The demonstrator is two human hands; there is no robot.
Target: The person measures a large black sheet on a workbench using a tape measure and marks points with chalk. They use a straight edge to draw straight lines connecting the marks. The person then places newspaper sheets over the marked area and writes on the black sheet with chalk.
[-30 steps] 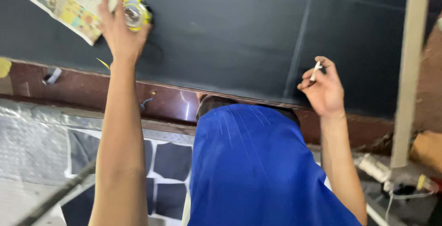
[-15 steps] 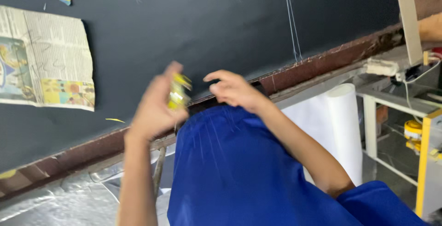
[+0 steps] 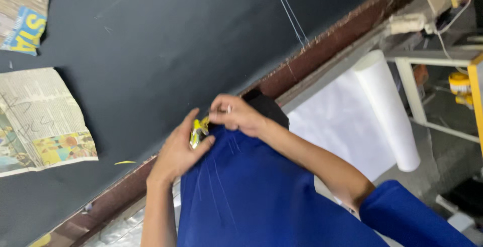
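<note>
Black counter (image 3: 151, 51) now lies untouched: left hand (image 3: 178, 151) has drawn back grasping yellow tape measure (image 3: 197, 132); right hand (image 3: 234, 116) pinches chalk (image 3: 229, 109).

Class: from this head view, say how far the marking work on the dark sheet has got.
Done: thin chalk lines already cross the dark sheet. In hand: the left hand grips a small yellow tape measure, and the right hand pinches a small white piece, probably chalk, beside it. Left: much of the sheet is unmarked.

A small yellow object (image 3: 197, 131) sits mostly hidden inside the left hand (image 3: 179, 151); the newspaper (image 3: 37, 121) and paper roll's (image 3: 387, 108) surroundings run off the frame's left and right edges.
</note>
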